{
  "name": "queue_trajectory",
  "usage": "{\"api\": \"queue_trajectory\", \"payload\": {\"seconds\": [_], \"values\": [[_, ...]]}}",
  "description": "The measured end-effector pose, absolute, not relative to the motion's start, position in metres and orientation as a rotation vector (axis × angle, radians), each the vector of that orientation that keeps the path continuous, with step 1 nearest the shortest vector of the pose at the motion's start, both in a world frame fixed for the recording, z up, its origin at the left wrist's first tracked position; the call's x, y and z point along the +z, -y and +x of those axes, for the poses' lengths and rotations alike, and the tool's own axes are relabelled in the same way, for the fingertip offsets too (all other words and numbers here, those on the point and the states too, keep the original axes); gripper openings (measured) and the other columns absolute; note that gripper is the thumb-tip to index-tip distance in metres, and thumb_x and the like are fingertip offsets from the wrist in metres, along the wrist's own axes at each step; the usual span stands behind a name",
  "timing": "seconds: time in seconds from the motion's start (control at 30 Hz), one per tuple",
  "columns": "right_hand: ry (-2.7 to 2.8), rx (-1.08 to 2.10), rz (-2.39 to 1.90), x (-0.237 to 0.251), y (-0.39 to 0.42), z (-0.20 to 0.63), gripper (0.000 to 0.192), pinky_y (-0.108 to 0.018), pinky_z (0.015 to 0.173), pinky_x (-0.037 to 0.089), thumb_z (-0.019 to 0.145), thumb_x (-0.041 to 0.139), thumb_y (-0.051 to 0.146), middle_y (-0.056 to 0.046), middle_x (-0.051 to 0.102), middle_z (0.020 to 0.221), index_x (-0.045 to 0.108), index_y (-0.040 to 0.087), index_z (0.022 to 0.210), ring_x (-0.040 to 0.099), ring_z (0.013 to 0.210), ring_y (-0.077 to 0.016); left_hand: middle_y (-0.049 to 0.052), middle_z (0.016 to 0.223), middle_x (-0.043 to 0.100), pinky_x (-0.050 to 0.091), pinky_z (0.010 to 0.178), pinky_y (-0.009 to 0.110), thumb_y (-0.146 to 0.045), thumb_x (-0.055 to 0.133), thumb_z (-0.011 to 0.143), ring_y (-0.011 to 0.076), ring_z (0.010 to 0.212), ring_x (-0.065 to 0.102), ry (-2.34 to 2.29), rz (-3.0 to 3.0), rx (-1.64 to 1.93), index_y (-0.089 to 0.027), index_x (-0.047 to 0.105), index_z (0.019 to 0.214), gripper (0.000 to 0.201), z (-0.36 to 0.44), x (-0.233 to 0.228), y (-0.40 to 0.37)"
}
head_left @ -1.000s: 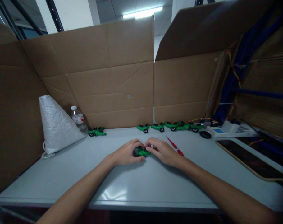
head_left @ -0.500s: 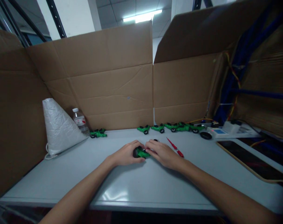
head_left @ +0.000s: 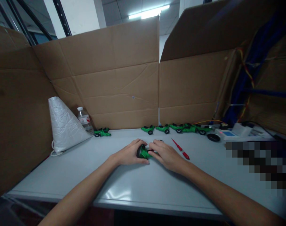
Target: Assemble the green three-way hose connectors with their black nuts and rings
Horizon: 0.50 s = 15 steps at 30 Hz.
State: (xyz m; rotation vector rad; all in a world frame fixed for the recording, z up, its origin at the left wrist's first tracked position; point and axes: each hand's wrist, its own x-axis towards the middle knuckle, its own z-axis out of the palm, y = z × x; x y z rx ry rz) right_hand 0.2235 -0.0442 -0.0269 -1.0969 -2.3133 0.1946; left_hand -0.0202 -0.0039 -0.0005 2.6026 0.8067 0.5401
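Note:
My left hand (head_left: 130, 153) and my right hand (head_left: 165, 154) meet in the middle of the grey table (head_left: 124, 185), both closed around a small green toy car (head_left: 144, 153) with a black wheel. The car rests low over the tabletop, mostly covered by my fingers. A red screwdriver (head_left: 180, 149) lies just right of my right hand.
A row of several green toy cars (head_left: 178, 128) lines the back cardboard wall (head_left: 124, 84); one more green car (head_left: 101, 132) sits apart at the left. A white bag (head_left: 64, 125) and water bottle (head_left: 85, 120) stand at back left. A loose black wheel (head_left: 213, 137) and white device (head_left: 232, 132) lie at right.
Both hands stay on the green car and have shifted only slightly, turning it a little. The view has swung a bit to the left.

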Motion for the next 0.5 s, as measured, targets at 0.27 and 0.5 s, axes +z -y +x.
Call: {"api": "queue_trajectory", "payload": {"seconds": [0.27,0.5], "values": [[2.302,0.197,-1.084,-0.028,0.045,0.221,0.011,-0.035,0.086,0.045,0.107,0.052,0.028,-0.007,0.062,0.103,0.060,0.023,0.100,0.059,0.100,-0.0249,0.017,0.137,0.063,0.047,0.109,0.047,-0.063,0.088,0.071,0.0344,0.126,0.061,-0.884,2.544,0.558,-0.019,0.056,0.141,0.088,-0.022,-0.006,-0.005],[2.310,0.282,-0.943,-0.027,0.041,0.221,0.009,-0.035,0.093,0.045,0.106,0.054,0.021,-0.007,0.064,0.108,0.062,0.022,0.104,0.056,0.109,-0.0247,0.016,0.141,0.065,0.047,0.111,0.046,-0.059,0.093,0.065,0.0340,0.128,0.063,-0.861,2.454,0.567,-0.019,0.057,0.143,0.095,-0.021,-0.006,-0.008]]}}
